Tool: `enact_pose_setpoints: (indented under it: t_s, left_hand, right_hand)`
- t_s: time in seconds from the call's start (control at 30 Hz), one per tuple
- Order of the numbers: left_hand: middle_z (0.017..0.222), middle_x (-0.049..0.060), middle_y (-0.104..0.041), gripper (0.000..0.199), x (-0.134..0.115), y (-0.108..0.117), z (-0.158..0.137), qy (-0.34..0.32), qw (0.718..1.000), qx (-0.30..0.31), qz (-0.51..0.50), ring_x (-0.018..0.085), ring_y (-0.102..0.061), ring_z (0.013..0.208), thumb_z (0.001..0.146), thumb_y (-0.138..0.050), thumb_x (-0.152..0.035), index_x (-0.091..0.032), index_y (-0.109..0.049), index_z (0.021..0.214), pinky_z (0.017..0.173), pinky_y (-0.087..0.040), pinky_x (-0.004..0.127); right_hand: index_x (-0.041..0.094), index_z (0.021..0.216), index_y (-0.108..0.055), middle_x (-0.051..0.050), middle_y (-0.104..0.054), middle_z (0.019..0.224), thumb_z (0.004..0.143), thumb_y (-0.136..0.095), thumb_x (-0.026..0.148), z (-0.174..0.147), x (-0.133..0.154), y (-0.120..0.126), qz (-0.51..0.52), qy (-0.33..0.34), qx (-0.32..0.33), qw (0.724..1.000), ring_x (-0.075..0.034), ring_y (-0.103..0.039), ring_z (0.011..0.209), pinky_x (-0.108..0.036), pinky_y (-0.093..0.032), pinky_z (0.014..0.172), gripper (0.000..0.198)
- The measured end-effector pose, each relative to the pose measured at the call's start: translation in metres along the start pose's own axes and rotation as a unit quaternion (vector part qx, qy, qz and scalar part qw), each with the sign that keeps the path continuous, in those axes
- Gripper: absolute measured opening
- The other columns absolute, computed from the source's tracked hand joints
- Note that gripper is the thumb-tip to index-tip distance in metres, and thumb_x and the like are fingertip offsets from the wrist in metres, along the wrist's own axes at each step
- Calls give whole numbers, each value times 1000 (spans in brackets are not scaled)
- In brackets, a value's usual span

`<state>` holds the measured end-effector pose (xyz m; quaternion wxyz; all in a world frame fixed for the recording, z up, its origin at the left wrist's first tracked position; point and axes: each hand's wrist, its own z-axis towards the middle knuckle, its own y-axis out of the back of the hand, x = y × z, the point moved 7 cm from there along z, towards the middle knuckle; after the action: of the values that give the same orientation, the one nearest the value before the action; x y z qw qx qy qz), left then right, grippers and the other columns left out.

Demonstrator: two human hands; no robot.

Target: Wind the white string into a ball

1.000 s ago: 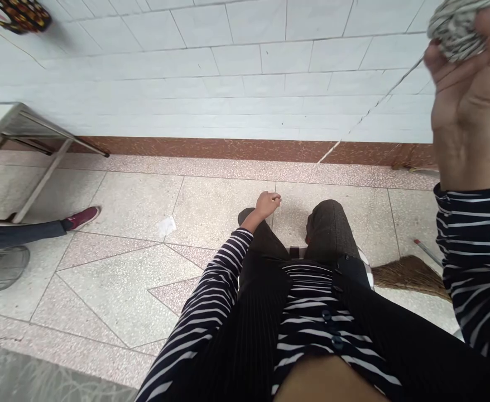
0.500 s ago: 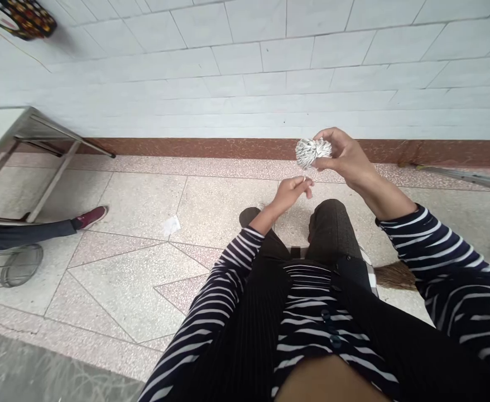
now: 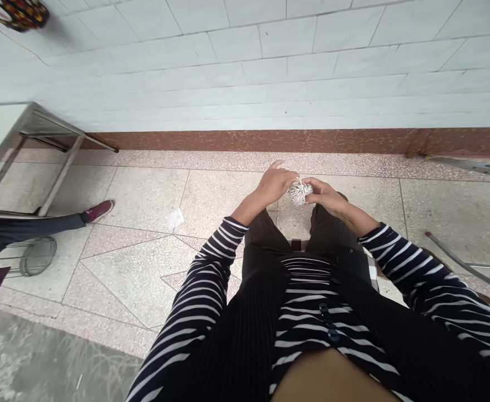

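A small bundle of white string (image 3: 299,194) with thin dark flecks hangs above my knees, gathered at its middle. My right hand (image 3: 328,200) is closed on the bundle from the right, thumb below and fingers above. My left hand (image 3: 275,185) is against its left side, with thumb and forefinger pinched at a loose strand that crosses the top of the bundle. The other left fingers stick out toward the wall. The exact grip of the left fingertips is partly hidden.
At left stand a metal-framed table (image 3: 26,120) and a round wire stool (image 3: 38,257), beside a person's leg and dark red shoe (image 3: 100,211). A white paper scrap (image 3: 174,219) lies on the floor. Metal legs (image 3: 458,259) show at right. A tiled wall (image 3: 236,61) rises ahead.
My right hand has brought the string bundle down and left, toward my lap. My left hand has risen slightly and now meets the bundle. The view has shifted a little.
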<state>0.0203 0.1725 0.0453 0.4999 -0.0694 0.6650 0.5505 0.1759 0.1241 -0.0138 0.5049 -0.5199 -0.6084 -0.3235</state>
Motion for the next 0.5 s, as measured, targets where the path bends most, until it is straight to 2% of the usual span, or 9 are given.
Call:
enact_pose_setpoints:
  t_s: [0.07, 0.13, 0.2, 0.27, 0.37, 0.43, 0.5]
  left_hand:
    - [81, 1, -73, 29, 14, -6, 5, 14, 1000, 10, -22, 19, -68, 85, 106, -56, -29, -19, -75, 87, 119, -41, 41]
    - [84, 2, -75, 30, 30, -19, 5, 59, 997, 7, -58, 20, -68, 84, 105, -54, -29, -17, -76, 86, 100, -50, 34]
    - [83, 3, -76, 30, 44, -37, -1, 119, 989, -1, -85, 19, -67, 82, 102, -54, -26, -15, -75, 84, 85, -50, 30]
    - [79, 3, -75, 30, 49, -59, -12, 153, 983, 22, -102, 18, -65, 77, 99, -55, -24, -14, -74, 78, 80, -48, 28]
    - [77, 3, -74, 33, 37, -87, -28, 131, 979, 103, -119, 16, -64, 73, 99, -56, -27, -16, -72, 73, 78, -48, 27]
    - [78, 3, -75, 34, 26, -89, -32, 105, 981, 131, -98, 17, -64, 73, 100, -55, -29, -17, -72, 73, 78, -47, 28]
    - [77, 3, -73, 34, 18, -78, -28, 77, 988, 132, -36, 18, -63, 74, 100, -55, -30, -18, -71, 72, 83, -49, 31]
  right_hand:
    - [27, 109, -70, -1, -70, 104, 57, -83, 21, -14, 5, -9, 66, -27, 14, 997, -21, -64, 90, -32, -59, 70, 54]
    - [27, 109, -69, -2, -71, 108, 57, -88, 21, -22, 15, -12, 107, -30, 19, 994, -22, -67, 92, -34, -63, 72, 55]
    - [28, 109, -67, -3, -71, 109, 57, -91, 24, -21, 25, -5, 133, -19, 10, 991, -23, -69, 94, -37, -64, 75, 58]
    - [29, 110, -63, -2, -70, 107, 59, -91, 29, -11, 32, 12, 141, 10, -30, 989, -24, -69, 93, -39, -65, 77, 58]
    - [29, 107, -57, -2, -67, 104, 63, -89, 37, 12, 28, 51, 81, 68, -163, 981, -23, -66, 89, -38, -63, 74, 56]
    - [28, 104, -56, -3, -64, 102, 55, -90, 35, 21, 17, 70, -23, 81, -248, 965, -21, -62, 82, -36, -59, 67, 60]
    - [25, 97, -59, -3, -62, 98, 51, -89, 30, 27, 1, 69, -133, 74, -250, 956, -22, -59, 84, -35, -57, 68, 56]
